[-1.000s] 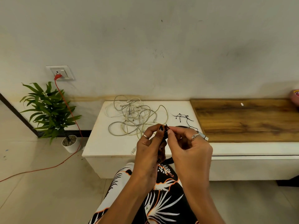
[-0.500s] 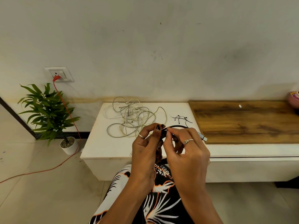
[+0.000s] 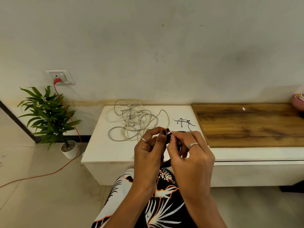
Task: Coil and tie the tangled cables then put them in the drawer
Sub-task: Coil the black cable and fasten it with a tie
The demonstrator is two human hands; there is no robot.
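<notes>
A tangle of pale grey and white cables (image 3: 131,122) lies on the white low cabinet (image 3: 102,148). Beside it lie a few thin black ties (image 3: 183,121). My left hand (image 3: 148,148) and my right hand (image 3: 189,150) meet above the cabinet's front edge. Both pinch a coiled black cable (image 3: 168,138), mostly hidden behind the fingers, with a thin black tie at its top. A black loop of it shows past my right fingers.
A wooden panel (image 3: 250,124) covers the cabinet's right part, with a small white bit on it. A potted plant (image 3: 49,116) stands on the floor at left. An orange cord (image 3: 72,129) runs from the wall socket (image 3: 60,77) across the floor. A pink object (image 3: 298,100) sits far right.
Both hands have stayed together on the black cable, fingers shifting slightly at its top. My head view has drifted a little; the pale cables have not moved.
</notes>
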